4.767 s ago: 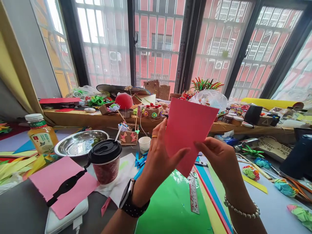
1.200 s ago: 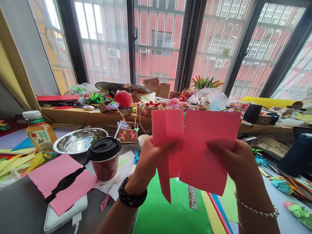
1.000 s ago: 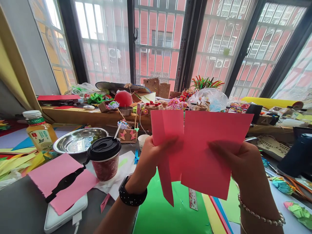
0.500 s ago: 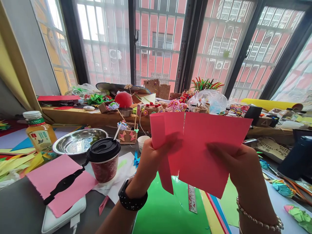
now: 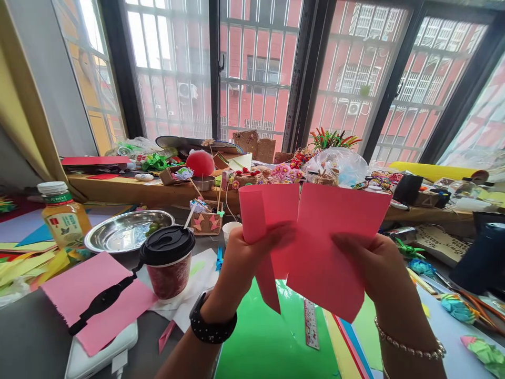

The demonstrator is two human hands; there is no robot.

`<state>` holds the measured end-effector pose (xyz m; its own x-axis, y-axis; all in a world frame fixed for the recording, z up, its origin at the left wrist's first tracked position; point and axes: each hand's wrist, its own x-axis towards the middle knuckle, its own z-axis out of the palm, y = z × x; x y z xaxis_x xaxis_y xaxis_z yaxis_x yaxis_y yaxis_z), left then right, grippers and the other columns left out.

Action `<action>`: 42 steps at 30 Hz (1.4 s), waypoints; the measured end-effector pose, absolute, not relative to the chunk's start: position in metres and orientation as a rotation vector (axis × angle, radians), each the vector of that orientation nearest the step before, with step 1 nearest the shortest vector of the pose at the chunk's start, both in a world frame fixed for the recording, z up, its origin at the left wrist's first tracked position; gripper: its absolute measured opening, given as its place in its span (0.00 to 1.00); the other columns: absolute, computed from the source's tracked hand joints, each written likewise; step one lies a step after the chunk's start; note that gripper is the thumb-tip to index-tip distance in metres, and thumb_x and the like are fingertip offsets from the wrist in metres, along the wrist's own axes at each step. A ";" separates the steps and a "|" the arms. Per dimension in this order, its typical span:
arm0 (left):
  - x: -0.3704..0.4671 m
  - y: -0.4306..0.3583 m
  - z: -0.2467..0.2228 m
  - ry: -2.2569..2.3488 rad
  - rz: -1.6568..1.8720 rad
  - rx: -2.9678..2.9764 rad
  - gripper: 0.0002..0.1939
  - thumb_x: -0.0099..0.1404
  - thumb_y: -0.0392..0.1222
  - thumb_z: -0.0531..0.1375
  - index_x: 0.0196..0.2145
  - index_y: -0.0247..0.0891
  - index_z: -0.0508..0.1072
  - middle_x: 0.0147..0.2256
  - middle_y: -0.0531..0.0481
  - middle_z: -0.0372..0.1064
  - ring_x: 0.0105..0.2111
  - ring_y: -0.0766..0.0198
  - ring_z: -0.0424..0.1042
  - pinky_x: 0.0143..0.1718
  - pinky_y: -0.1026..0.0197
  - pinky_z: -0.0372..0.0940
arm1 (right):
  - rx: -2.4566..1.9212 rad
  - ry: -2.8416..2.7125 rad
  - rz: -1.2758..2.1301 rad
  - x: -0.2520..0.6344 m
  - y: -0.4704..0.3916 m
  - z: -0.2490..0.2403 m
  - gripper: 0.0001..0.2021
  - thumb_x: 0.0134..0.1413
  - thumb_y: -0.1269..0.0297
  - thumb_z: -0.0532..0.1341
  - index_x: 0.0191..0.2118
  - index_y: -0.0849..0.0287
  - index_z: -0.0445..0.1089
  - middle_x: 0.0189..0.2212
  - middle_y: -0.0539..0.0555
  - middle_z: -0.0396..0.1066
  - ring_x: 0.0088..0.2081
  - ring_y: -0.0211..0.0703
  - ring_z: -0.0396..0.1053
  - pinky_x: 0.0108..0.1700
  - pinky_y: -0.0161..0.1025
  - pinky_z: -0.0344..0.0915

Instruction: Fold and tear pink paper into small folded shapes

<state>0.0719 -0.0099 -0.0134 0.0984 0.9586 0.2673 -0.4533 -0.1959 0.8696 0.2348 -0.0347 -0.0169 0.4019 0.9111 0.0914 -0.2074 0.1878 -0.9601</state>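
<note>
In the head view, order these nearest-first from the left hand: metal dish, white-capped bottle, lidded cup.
From the left hand, which pinches red paper:
1. Lidded cup: left of the hand, apart from it.
2. Metal dish: further left, behind the cup.
3. White-capped bottle: farthest left, beyond the dish.

At the centre, bright pinkish red is shown by the creased rectangular paper (image 5: 315, 237), and glossy green by the broad flat sheet (image 5: 276, 342) at 6 o'clock. The slim straight ruler (image 5: 311, 323) at 5 o'clock is patterned in red and white, while the black watch strap (image 5: 215, 330) at 7 o'clock is speckled with white dots. At 8 o'clock, the tapered cup (image 5: 168, 279) is mottled dark red and topped with black.
</note>
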 end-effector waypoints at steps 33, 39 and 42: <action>0.062 -0.019 -0.007 0.607 1.385 1.128 0.05 0.47 0.35 0.65 0.26 0.35 0.77 0.26 0.49 0.75 0.26 0.61 0.73 0.28 0.65 0.69 | -0.949 -0.822 1.096 0.223 -0.041 -0.014 0.06 0.31 0.65 0.68 0.21 0.60 0.73 0.16 0.51 0.74 0.17 0.43 0.70 0.16 0.31 0.64; 0.055 -0.017 -0.006 0.739 1.403 1.339 0.05 0.48 0.37 0.65 0.27 0.38 0.78 0.28 0.50 0.76 0.29 0.59 0.73 0.28 0.65 0.68 | -1.021 -0.862 0.902 0.226 -0.038 -0.016 0.06 0.28 0.64 0.69 0.18 0.60 0.73 0.15 0.52 0.73 0.15 0.42 0.69 0.16 0.32 0.66; 0.056 -0.017 -0.006 0.878 1.435 1.417 0.06 0.46 0.38 0.66 0.26 0.37 0.78 0.26 0.50 0.75 0.28 0.59 0.73 0.25 0.66 0.67 | -1.082 -0.941 0.711 0.228 -0.042 -0.018 0.06 0.25 0.65 0.70 0.18 0.57 0.74 0.16 0.50 0.74 0.18 0.44 0.71 0.18 0.33 0.68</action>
